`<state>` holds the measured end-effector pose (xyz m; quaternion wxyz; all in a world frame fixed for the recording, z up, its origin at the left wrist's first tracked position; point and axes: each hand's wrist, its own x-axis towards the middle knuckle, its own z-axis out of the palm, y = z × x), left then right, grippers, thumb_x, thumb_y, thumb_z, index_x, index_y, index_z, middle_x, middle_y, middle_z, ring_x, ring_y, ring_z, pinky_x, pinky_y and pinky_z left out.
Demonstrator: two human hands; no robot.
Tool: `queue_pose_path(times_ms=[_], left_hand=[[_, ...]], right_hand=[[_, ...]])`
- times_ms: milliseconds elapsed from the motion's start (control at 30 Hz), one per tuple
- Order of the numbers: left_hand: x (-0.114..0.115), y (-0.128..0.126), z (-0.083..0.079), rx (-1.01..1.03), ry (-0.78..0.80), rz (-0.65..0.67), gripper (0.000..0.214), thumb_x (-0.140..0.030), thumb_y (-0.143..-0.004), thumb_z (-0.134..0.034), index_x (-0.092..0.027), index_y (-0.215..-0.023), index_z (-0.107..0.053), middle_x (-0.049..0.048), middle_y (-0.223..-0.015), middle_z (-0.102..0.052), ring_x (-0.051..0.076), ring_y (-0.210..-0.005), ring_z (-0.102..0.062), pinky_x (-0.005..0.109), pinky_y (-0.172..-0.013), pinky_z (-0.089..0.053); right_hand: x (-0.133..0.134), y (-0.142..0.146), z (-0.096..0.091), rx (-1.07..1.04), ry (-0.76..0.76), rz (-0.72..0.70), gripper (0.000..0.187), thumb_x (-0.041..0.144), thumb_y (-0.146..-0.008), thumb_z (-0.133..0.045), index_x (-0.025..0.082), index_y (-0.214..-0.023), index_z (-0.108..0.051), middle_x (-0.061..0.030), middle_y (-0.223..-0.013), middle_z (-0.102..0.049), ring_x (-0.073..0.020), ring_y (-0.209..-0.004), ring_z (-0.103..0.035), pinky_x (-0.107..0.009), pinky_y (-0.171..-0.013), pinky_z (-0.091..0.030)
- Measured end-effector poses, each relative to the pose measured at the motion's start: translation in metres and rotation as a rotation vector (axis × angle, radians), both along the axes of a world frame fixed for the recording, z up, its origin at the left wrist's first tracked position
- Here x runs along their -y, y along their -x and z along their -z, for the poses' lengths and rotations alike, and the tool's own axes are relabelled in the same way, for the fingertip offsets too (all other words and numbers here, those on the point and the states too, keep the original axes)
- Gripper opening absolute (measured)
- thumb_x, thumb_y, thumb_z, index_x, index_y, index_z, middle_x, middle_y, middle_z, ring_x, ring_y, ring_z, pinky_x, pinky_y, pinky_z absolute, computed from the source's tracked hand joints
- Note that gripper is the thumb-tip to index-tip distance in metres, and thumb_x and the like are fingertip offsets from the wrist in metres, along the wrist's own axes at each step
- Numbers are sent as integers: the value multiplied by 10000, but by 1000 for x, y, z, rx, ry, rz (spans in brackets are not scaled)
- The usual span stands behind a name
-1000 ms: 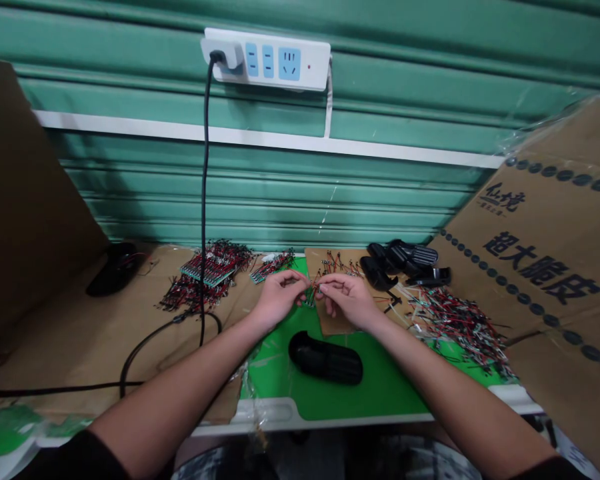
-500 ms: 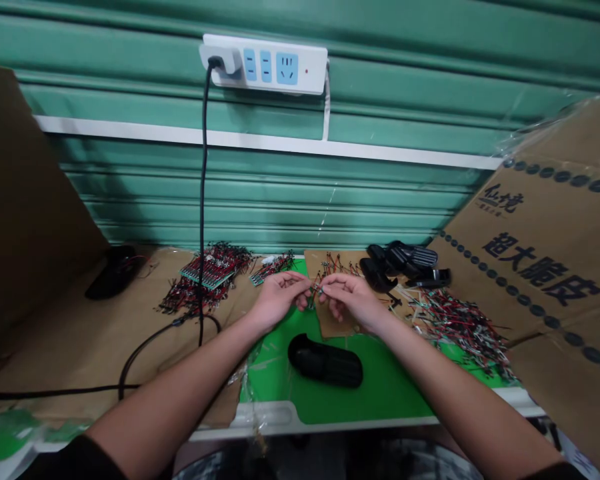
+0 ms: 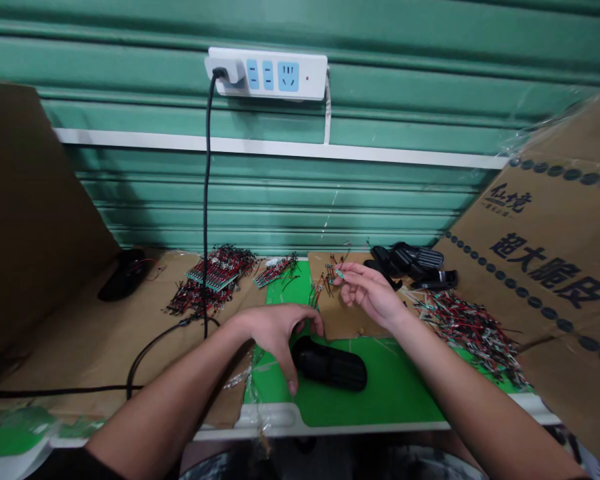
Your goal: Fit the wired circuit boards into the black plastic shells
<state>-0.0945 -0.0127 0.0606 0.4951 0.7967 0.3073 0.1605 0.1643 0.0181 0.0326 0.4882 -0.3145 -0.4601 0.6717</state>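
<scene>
Right hand (image 3: 373,293) up, fingers (image 3: 347,270) pinched on a small wired piece (image 3: 339,273) over the cardboard (image 3: 355,330). Left hand (image 3: 275,330) open, just beside a black plastic piece (image 3: 330,365). Looks like sorting; I'd bring the left up to the piece.

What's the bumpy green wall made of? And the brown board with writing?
The bumpy green wall looks like painted metal, maybe a roller shutter, going by its even ridges and soft sheen. The brown board looks like matte cardboard: dull, papery surface.
</scene>
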Motion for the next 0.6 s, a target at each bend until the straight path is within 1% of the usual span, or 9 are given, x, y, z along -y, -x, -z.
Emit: queue_pose_path(times_ms=[100,200,300,400,500,600], left_hand=[[-1,1,4,-131,-36,159,742,-373,-358,-1038,-274,-1049,-787,35,-936,-737,217,-723,-600,301,-587,-446],[-4,0,9,-104,-22,180,633,-297,-447,-994,-285,-1051,-805,19,-864,-739,206,-680,-618,279,-550,-438],[-5,-3,10,-19,-16,133,530,-250,-507,-951,-289,-1022,-830,10,-817,-751,210,-689,-659,271,-583,-472],[-5,-5,11,36,17,36,490,-269,-549,-941,-260,-1027,-831,18,-836,-769,218,-724,-689,277,-644,-508],[-6,-7,13,102,127,-22,480,-280,-610,-924,-223,-1073,-807,51,-953,-785,226,-809,-710,290,-706,-530],[-7,-10,15,259,268,-64,462,-227,-634,-911,-200,-1076,-776,82,-1048,-776,236,-948,-723,301,-794,-543]], right_hand=[[1,0,1,16,-9,-5,369,350,-794,-861,172,-1089,-730,-58,-893,-760,-126,-561,-640,-243,-494,-499],[2,2,3,39,-12,4,403,366,-778,-871,169,-1102,-736,-55,-886,-758,-126,-549,-643,-242,-486,-498],[2,3,3,65,-11,13,434,388,-746,-893,168,-1081,-726,-54,-867,-763,-130,-529,-647,-247,-482,-506],[1,5,4,111,-25,29,450,422,-736,-900,163,-1055,-717,-60,-858,-768,-134,-517,-649,-257,-483,-514],[1,7,5,175,-65,40,452,460,-745,-894,158,-1031,-718,-66,-865,-768,-136,-520,-647,-272,-499,-524],[1,8,7,266,-150,51,443,510,-781,-866,154,-1008,-729,-61,-823,-757,-132,-499,-618,-286,-505,-514]])
